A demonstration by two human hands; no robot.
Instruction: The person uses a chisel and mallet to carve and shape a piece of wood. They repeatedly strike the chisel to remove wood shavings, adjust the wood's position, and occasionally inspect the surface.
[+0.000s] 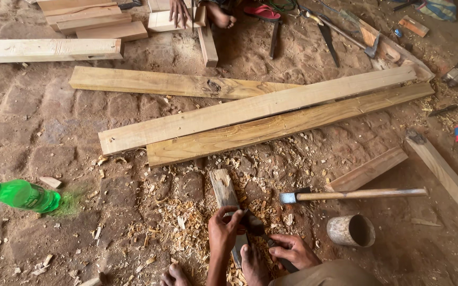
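Both hands, left hand [225,229] and right hand [292,250], grasp a dark blade tool [255,226] over a small wood piece [226,197] amid shavings; green bottle [22,195] lies far left

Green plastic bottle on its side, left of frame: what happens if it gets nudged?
The green bottle lies on its side on packed dirt, so it would likely roll, though the uneven ground may stop it soon. It looks like thin plastic, probably light. Whether it holds liquid can't be told.

Rough wooden planks [261,108], glossy plastic bottle [21,195]
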